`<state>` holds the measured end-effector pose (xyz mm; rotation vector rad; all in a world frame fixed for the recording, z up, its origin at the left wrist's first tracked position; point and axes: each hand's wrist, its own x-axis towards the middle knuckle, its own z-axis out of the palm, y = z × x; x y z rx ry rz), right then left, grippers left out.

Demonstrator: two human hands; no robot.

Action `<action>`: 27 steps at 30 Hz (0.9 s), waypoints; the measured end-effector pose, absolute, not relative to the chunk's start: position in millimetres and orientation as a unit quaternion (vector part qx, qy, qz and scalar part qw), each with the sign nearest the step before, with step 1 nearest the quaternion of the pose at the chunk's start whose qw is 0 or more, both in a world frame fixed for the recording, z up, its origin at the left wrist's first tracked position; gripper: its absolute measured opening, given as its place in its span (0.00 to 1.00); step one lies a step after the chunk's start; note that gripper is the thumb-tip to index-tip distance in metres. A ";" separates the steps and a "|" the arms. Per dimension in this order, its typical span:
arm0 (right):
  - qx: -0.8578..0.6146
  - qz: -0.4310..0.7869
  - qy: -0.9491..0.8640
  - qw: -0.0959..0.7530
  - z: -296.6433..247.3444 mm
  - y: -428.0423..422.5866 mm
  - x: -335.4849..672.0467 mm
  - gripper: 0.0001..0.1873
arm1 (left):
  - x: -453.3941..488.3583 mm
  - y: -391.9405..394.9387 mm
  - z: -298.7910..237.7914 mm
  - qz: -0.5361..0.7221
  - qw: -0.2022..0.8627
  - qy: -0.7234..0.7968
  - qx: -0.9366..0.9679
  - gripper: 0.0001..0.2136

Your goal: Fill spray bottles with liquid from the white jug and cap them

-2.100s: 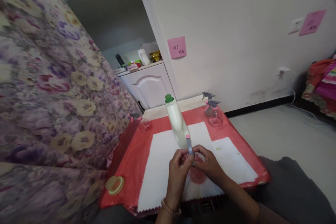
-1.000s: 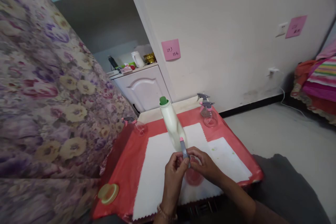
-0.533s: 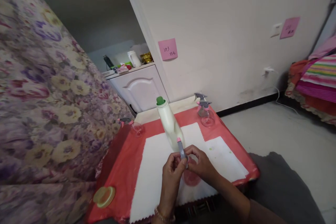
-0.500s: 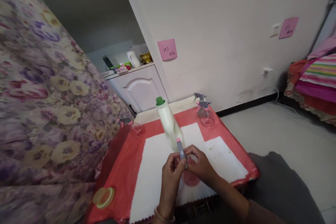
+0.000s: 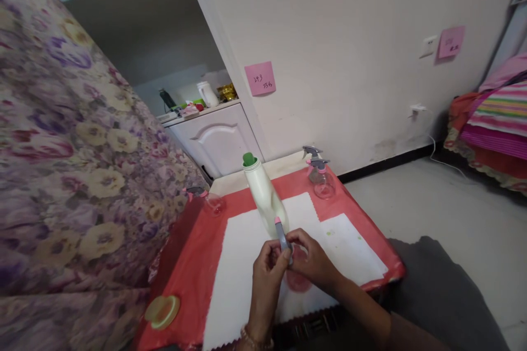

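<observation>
Near the front of the low table, my left hand (image 5: 267,269) is closed on the grey spray head (image 5: 282,235) with a pink nozzle tip. My right hand (image 5: 316,264) is closed around the neck area just below it, its fingertips meeting those of my left. Under the hands a clear round spray bottle (image 5: 298,282) stands on white cloth (image 5: 234,263). The joint between head and bottle is hidden by my fingers. Right behind stands a tall pale-green jug (image 5: 265,194), its mouth showing a green insert.
Two spray bottles (image 5: 323,185) stand at the back right, another spray bottle (image 5: 214,204) at the back left. A yellowish round lid (image 5: 163,311) lies front left on the red cover (image 5: 185,263). A floral curtain (image 5: 90,175) hangs along the left side.
The view has shifted very slightly. Both hands stay at the spray head and bottle neck, with only a tiny shift of the fingers.
</observation>
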<state>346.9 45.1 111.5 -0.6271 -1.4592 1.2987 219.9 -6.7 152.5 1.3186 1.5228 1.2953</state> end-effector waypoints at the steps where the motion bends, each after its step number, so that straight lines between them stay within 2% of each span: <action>1: -0.244 0.549 -0.618 0.507 112.4 45.3 348.3 0.14 | 219.7 -6.6 151.6 0.503 0.363 0.592 0.514 0.12; 5: -0.241 0.545 -0.624 0.506 113.1 46.1 351.5 0.08 | 219.3 -6.1 148.7 0.507 0.363 0.588 0.515 0.12; 10: -0.277 0.524 -0.612 0.524 109.8 45.7 349.1 0.14 | 219.8 -6.9 149.9 0.508 0.360 0.590 0.514 0.13; 13: -0.221 0.534 -0.644 0.500 110.0 46.7 351.6 0.13 | 220.5 -7.2 151.8 0.507 0.363 0.586 0.517 0.13; 16: -0.243 0.519 -0.636 0.517 109.3 47.8 351.7 0.09 | 221.2 -7.5 153.4 0.506 0.370 0.583 0.518 0.12; 19: -0.273 0.502 -0.618 0.539 109.3 48.0 350.4 0.13 | 221.5 -7.4 154.6 0.504 0.372 0.584 0.517 0.12; 21: -0.250 0.512 -0.634 0.523 111.1 48.0 351.7 0.14 | 221.6 -7.1 155.1 0.503 0.370 0.585 0.517 0.12; 24: -0.216 0.533 -0.654 0.491 114.4 48.2 355.4 0.11 | 221.4 -6.9 155.8 0.505 0.371 0.585 0.516 0.12; 27: -0.249 0.530 -0.638 0.500 114.5 47.8 355.3 0.10 | 221.2 -7.2 156.7 0.502 0.375 0.585 0.515 0.13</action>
